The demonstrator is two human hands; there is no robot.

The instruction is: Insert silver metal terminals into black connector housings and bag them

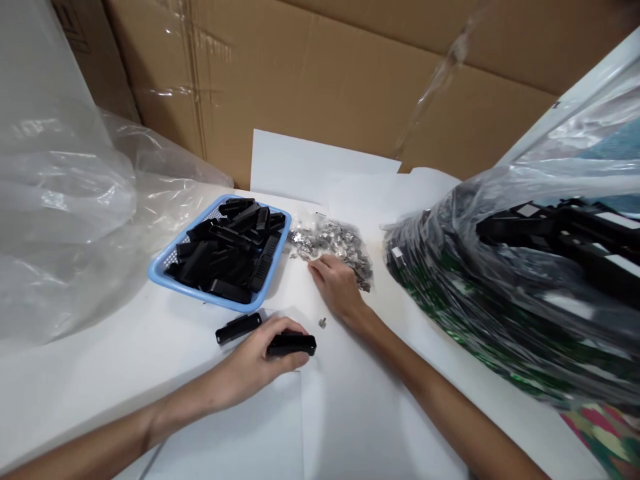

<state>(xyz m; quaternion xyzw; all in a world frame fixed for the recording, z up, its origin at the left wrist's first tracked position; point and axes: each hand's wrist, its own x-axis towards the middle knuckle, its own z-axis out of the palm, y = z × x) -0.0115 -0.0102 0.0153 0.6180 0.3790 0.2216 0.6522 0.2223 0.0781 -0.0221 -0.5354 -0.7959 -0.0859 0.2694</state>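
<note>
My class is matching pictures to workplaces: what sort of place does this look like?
Probably a small-parts workbench, perhaps in a workshop: a blue basket full of black parts, a heap of small metallic pieces beside it, and a bulging clear bag of dark items at right.

This looks like a small-parts workshop: a white table (100,347) carries a blue basket (200,294) of black pieces (230,240) and a heap of tiny metal bits (333,241). A stuffed clear plastic bag (465,320) sits at the right, with tall cardboard (310,80) behind the table.
</note>
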